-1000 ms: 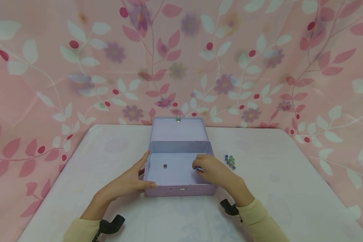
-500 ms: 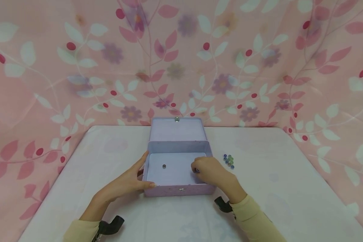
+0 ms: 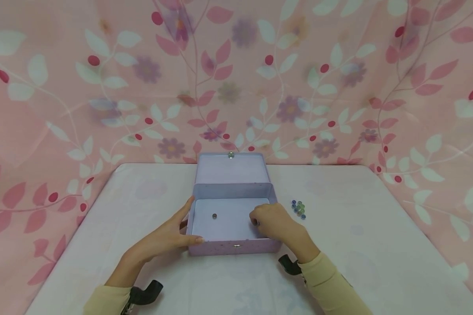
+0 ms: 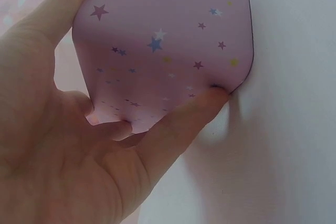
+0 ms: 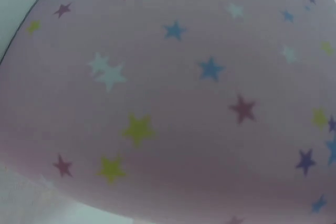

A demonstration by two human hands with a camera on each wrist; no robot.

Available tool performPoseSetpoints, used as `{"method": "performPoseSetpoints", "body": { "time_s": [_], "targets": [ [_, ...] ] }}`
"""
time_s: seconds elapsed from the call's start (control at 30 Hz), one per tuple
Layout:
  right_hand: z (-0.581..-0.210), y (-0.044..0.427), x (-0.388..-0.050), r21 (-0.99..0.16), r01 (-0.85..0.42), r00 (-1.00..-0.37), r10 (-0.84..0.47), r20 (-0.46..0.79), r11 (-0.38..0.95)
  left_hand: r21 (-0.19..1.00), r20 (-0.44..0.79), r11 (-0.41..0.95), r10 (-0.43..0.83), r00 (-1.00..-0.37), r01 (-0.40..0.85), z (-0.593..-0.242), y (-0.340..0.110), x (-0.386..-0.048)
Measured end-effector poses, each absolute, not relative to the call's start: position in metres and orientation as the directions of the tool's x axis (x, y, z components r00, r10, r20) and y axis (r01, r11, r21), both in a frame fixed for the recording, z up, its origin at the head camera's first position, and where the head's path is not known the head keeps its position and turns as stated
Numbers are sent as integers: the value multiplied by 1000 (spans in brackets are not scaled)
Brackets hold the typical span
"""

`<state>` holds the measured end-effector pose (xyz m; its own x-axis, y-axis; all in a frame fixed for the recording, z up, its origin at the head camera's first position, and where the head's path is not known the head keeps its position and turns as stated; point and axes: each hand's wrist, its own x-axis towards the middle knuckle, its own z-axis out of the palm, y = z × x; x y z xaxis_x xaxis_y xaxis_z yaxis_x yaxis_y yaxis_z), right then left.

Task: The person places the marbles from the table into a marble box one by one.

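Observation:
A lilac hinged tin box [image 3: 236, 247] with a star print stands with its lid [image 3: 231, 168] up and back. One small brownish marble [image 3: 214, 216] lies on its floor, left of centre. My left hand [image 3: 168, 232] grips the box's left side, the thumb at the front corner; the left wrist view shows that hand [image 4: 100, 145] against the starry wall [image 4: 163, 40]. My right hand [image 3: 273, 222] is inside the box at the right, fingers curled down over small dark marbles, mostly hidden. The right wrist view shows only the box's outer wall [image 5: 173, 93].
Several blue, green and amber glass marbles [image 3: 298, 209] sit in a cluster on the white-covered table [image 3: 351, 245], to the right of the box. A pink flowered cloth [image 3: 236, 78] hangs behind the table.
My right hand has shifted slightly left and down inside the box, and the bluish marbles at its fingertips are now mostly covered. The left hand stays put.

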<state>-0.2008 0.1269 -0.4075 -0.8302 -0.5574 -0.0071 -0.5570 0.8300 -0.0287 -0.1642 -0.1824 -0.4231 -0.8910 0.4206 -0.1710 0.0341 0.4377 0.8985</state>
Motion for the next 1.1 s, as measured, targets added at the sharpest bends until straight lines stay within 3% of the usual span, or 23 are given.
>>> {"method": "performPoseSetpoints", "body": {
  "time_s": [0.27,0.5,0.8,1.1],
  "targets": [
    [-407,130,-201,-89,-538,-841,-541,-5,838,905,-172,424,425,-889,28,-424,-182,-163],
    [-400,139,-199,-232,-521,-844,-536,0,821,907,-171,419,428,-888,27,-424,-182,-163],
    [-386,165,-205,-303,-563,-826,-540,164,769,901,-170,433,425,-889,34,-425,-182,-164],
    [-373,193,-213,-337,-491,-870,-434,233,803,899,-172,438,419,-891,32,-425,-183,-165]
  ]
}}
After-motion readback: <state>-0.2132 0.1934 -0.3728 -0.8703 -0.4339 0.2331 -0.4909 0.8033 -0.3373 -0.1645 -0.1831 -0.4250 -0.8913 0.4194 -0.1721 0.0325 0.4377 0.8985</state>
